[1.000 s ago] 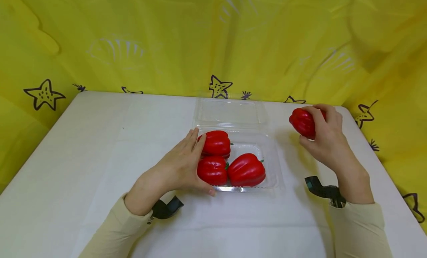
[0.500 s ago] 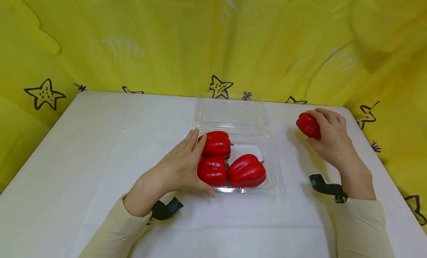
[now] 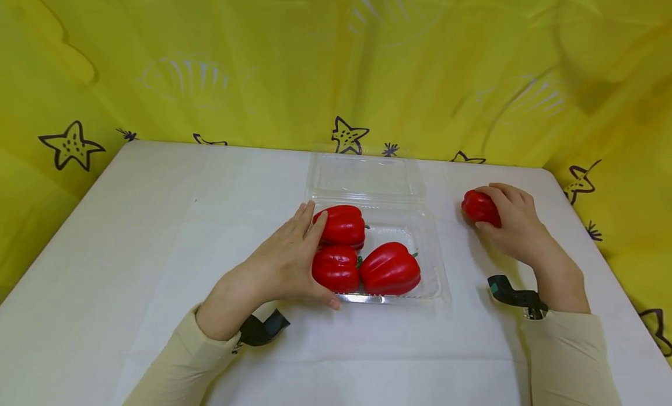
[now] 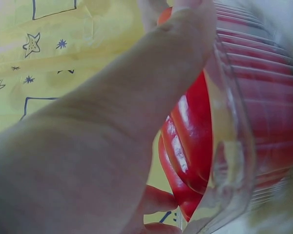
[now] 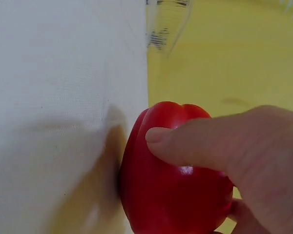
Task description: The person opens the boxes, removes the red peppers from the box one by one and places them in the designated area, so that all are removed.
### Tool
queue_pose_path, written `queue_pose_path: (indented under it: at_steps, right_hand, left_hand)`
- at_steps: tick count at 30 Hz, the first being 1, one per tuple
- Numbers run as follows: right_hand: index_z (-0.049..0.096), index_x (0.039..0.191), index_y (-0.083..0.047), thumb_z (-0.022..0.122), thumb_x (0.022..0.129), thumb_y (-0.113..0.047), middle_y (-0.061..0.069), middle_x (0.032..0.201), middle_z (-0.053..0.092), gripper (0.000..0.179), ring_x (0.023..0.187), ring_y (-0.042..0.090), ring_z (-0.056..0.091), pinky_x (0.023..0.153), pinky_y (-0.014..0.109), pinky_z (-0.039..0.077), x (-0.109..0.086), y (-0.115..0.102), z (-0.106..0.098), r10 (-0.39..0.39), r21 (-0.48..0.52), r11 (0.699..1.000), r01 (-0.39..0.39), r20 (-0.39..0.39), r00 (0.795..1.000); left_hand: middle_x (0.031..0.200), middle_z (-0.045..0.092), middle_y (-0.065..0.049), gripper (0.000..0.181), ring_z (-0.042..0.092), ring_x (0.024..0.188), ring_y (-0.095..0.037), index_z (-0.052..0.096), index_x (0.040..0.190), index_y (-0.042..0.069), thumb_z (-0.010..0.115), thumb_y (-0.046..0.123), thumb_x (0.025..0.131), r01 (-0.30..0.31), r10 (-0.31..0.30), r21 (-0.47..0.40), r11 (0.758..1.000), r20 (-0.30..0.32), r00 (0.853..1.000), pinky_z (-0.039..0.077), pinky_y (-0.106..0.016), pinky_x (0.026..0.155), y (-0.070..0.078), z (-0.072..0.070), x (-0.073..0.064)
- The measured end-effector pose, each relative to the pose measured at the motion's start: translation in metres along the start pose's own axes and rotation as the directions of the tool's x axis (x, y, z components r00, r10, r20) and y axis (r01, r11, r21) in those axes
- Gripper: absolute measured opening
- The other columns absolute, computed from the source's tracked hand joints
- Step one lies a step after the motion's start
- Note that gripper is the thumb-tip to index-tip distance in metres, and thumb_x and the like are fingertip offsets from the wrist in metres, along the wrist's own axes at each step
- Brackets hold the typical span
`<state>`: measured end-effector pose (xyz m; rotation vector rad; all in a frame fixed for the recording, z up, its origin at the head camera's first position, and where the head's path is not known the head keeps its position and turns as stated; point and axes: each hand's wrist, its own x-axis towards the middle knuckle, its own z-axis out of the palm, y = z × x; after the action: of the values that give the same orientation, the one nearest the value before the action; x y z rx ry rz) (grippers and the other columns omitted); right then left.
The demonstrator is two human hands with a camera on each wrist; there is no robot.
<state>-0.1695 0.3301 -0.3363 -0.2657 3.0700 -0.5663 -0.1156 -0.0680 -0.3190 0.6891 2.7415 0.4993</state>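
"Bell pepper (image 3: 480,206) in the right hand (image 3: 514,222), over toward the far right of the table (image 3: 131,237): what might go wrong with it?"

"Thumb and fingers are clamped round it, but the skin looks smooth and glossy, so a loose grip could let it slip, and that rounded shape could then roll toward the right edge. It's low by the cloth (image 3: 367,359); whether it rests there I can't tell."

"And the left hand (image 3: 286,260)?"

"Well apart from the other, laid with fingers extended over the left side of the clear clamshell container (image 3: 427,237), thumb at its near edge. Pressing too hard could buckle what looks like thin plastic. A knock could shift the three peppers inside, far-left (image 3: 343,224), near-left (image 3: 336,270) and near-right (image 3: 391,270), toward the bare far-right corner."

"The lid (image 3: 367,175)?"

"Folded open toward the far side. A careless bump might swing it up, since it seems so light."

"What about the surface and the room?"

"White cloth, faintly creased; dragging the container could ruck it. Beyond it hangs a yellow curtain (image 3: 262,91) printed with starfish (image 3: 72,146) and fish outlines, closing off the far side and continuing along left and right."
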Motion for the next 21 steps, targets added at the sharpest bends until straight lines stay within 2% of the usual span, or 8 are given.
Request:
queue_pose_path:
  at_steps: [5,7,13,21]
  right_hand:
    - [0.053,0.13,0.004,0.071,0.081,0.007,0.032,0.146,0.037,0.053,0.135,0.055,0.025,0.097,0.076,0.038,-0.001,0.001,0.001,-0.06,0.021,0.998,0.063,-0.114,0.992]
    - [0.054,0.127,0.006,0.069,0.08,0.011,0.032,0.146,0.037,0.049,0.136,0.054,0.025,0.097,0.075,0.038,0.0,0.001,0.002,-0.052,0.04,0.997,0.058,-0.148,0.988]
    - [0.051,0.124,0.008,0.066,0.08,0.015,0.033,0.148,0.033,0.047,0.139,0.053,0.023,0.095,0.076,0.039,0.001,0.004,0.007,0.001,0.093,0.996,0.015,-0.17,0.985]
    - [0.052,0.125,0.008,0.066,0.081,0.016,0.028,0.15,0.035,0.046,0.14,0.05,0.026,0.096,0.074,0.04,0.003,0.007,0.015,-0.042,0.106,0.992,0.07,-0.25,0.967]
  left_hand:
    - [0.166,0.009,-0.021,0.136,0.008,0.154,-0.039,0.018,0.158,0.002,0.084,0.067,0.058,-0.002,0.002,0.005,1.0,-0.002,1.0,0.029,-0.052,0.12,0.0,0.0,0.0]
    - [0.166,0.01,-0.021,0.136,0.009,0.154,-0.039,0.018,0.158,0.002,0.084,0.067,0.058,-0.005,0.005,0.005,1.0,-0.003,1.0,0.029,-0.052,0.12,0.0,0.0,0.0]
    - [0.166,0.009,-0.021,0.136,0.008,0.154,-0.039,0.017,0.158,0.002,0.084,0.068,0.059,-0.009,0.009,0.011,1.0,-0.003,1.0,0.028,-0.052,0.12,0.0,0.0,-0.001]
    - [0.166,0.01,-0.021,0.135,0.008,0.154,-0.039,0.018,0.158,0.002,0.084,0.067,0.059,-0.009,0.009,0.005,1.0,-0.006,1.0,0.029,-0.052,0.12,0.0,-0.001,0.0]
